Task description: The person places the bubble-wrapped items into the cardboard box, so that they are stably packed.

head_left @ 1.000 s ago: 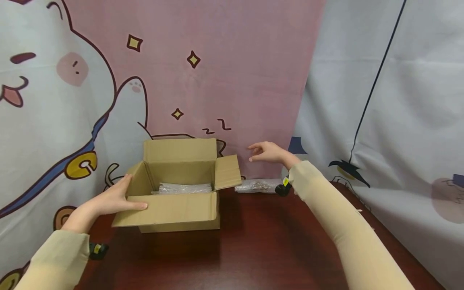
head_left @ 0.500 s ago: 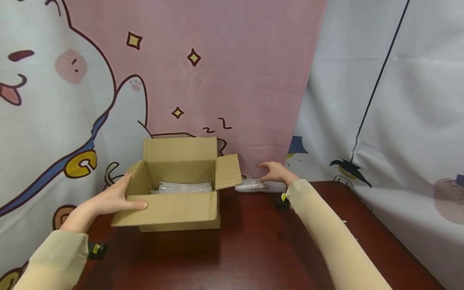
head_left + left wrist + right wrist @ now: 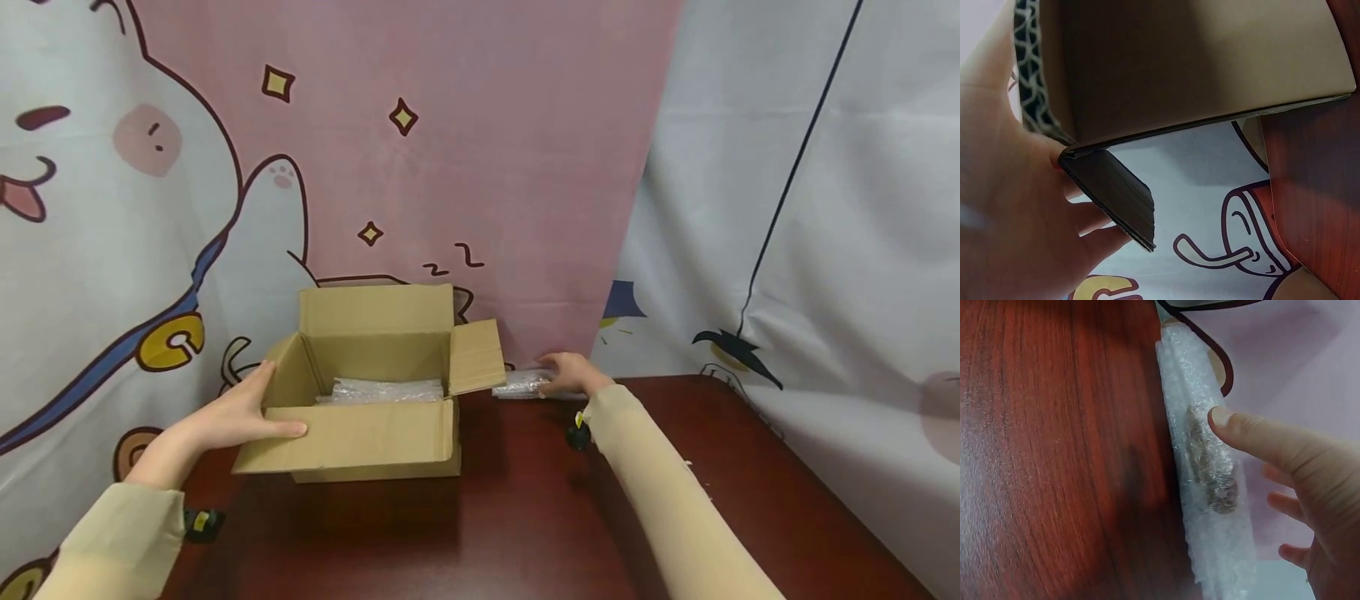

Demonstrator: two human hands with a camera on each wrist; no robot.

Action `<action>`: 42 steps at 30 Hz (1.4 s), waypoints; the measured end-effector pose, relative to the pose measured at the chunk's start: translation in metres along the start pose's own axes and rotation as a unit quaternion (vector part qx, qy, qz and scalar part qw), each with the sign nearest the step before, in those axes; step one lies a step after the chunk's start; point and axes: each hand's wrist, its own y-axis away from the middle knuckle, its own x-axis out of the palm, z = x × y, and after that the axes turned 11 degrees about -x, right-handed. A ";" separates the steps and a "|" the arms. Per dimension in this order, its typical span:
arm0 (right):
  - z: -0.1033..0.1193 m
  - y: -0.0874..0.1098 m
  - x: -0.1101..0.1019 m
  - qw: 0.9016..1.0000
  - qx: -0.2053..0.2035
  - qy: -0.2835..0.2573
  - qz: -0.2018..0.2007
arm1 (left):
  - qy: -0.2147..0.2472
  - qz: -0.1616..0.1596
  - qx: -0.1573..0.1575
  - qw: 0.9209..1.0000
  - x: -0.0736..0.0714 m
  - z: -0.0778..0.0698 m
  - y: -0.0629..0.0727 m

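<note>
An open cardboard box [image 3: 375,483] stands on the table, its flaps spread outward. My left hand [image 3: 221,425] holds its near left corner, the thumb lying on the front flap. In the left wrist view, fingers of the left hand [image 3: 1029,212] reach behind a flap [image 3: 1116,194]; the thumb is out of sight there. A bubble-wrapped bundle [image 3: 517,383] lies against the back curtain, right of the box. My right hand [image 3: 572,375] is over its right part, fingers apart and bent loosely. The right wrist view has the thumb beside a brownish item inside the bubble wrap [image 3: 1210,481].
Inside the box is more clear bubble wrap [image 3: 390,391]. The dark red table [image 3: 525,517] reaches the printed curtain [image 3: 540,167] behind. A right-hand flap [image 3: 477,357] sticks out towards the bundle. Small white scraps [image 3: 688,463] lie at the right.
My right hand has come down from the air beside the curtain to the bubble-wrapped bundle. My left hand stays at the box corner.
</note>
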 end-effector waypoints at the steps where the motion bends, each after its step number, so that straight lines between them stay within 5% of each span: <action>1: 0.000 -0.001 0.001 1.000 0.004 0.000 0.002 | 0.000 0.000 0.000 1.000 0.000 0.000 0.000; 11: -0.011 -0.012 0.016 0.998 0.057 0.021 0.024 | -0.006 -0.005 0.006 1.000 0.001 0.001 -0.002; 42: -0.020 -0.013 0.023 0.998 0.060 0.015 0.001 | -0.008 -0.012 0.004 1.000 0.002 0.004 -0.005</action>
